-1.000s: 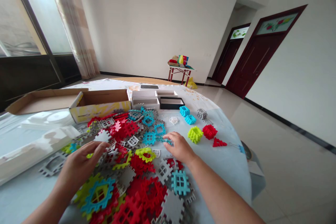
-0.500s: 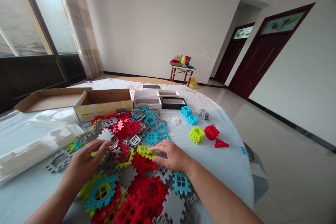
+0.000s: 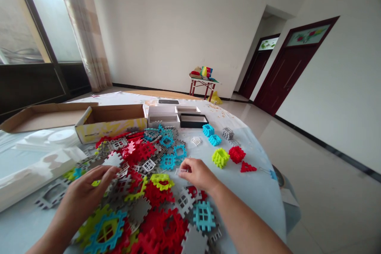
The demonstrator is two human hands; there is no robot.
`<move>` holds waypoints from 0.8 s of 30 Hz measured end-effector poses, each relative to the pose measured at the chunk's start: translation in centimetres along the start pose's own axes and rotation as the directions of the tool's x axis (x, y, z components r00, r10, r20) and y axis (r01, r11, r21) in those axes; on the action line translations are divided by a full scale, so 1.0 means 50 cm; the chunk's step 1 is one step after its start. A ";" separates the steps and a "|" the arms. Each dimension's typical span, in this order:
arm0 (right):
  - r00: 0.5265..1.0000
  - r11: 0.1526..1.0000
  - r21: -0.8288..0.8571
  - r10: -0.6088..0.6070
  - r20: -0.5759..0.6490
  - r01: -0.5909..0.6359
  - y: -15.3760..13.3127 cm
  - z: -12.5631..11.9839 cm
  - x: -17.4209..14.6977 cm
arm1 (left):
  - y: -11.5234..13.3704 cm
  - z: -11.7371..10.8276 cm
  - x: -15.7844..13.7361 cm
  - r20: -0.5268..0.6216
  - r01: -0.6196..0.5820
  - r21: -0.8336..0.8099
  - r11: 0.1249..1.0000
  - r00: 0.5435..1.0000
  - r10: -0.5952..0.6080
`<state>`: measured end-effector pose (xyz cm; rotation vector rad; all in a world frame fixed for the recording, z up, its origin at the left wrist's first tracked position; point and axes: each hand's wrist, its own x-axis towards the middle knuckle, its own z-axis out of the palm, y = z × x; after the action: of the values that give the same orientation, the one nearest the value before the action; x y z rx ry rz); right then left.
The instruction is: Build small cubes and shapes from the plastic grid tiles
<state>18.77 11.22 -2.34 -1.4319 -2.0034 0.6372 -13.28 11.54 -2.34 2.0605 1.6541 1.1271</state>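
Note:
My right hand (image 3: pixel 196 174) pinches a small white window piece (image 3: pixel 181 172) just right of the heap. Closed over the heap's left part, my left hand (image 3: pixel 89 190) has its thumb and finger together at a small white lattice piece (image 3: pixel 123 170); its other fingers are partly hidden. Between the hands lie a lime-green piece (image 3: pixel 162 181), a loose white window piece (image 3: pixel 149 165) and red notched panels (image 3: pixel 157 196). Blue window panels (image 3: pixel 168 161) are beyond my right hand. A blue frame (image 3: pixel 104 232) and grey panels (image 3: pixel 195 240) lie nearer me.
Several assembled blocks stand at right: blue (image 3: pixel 208 129), grey (image 3: pixel 228 133), lime (image 3: pixel 220 158) and red (image 3: pixel 237 154). A red triangle (image 3: pixel 248 167) and white pieces (image 3: pixel 196 141) lie nearby. Behind are a cardboard box (image 3: pixel 111 129) and black tray (image 3: pixel 194 120); foam packing (image 3: pixel 44 170) is left.
My right hand has left the lime-green piece, moved slightly right, and now pinches a small white window piece. My left hand stays nearly in place; the view has shifted a little.

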 end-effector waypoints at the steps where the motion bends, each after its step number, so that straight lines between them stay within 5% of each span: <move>1: 0.999 0.999 0.029 0.039 -0.037 -0.038 0.009 -0.013 0.008 | -0.004 0.001 0.001 -0.007 -0.002 -0.002 1.000 1.000 0.002; 7: 0.939 0.960 -0.100 0.229 -0.255 -0.261 0.079 -0.083 0.100 | -0.010 0.006 0.003 -0.031 -0.019 -0.017 1.000 0.999 0.018; 14: 0.882 0.924 -0.149 0.276 -0.381 -0.353 0.103 -0.101 0.157 | -0.001 -0.001 0.001 -0.036 -0.051 -0.015 0.999 0.998 0.050; 18: 0.914 0.951 -0.169 0.185 -0.360 -0.259 0.075 -0.092 0.126 | 0.004 -0.001 0.001 -0.050 -0.068 -0.014 0.998 0.997 0.067; 24: 0.993 0.996 0.001 -0.089 -0.072 0.089 -0.022 -0.043 0.033 | 0.015 0.002 -0.001 -0.020 -0.067 -0.011 0.998 0.998 0.067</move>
<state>19.11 12.56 0.24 -1.3361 -1.9963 0.5432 -12.68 11.31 -1.96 2.1188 1.5937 1.1790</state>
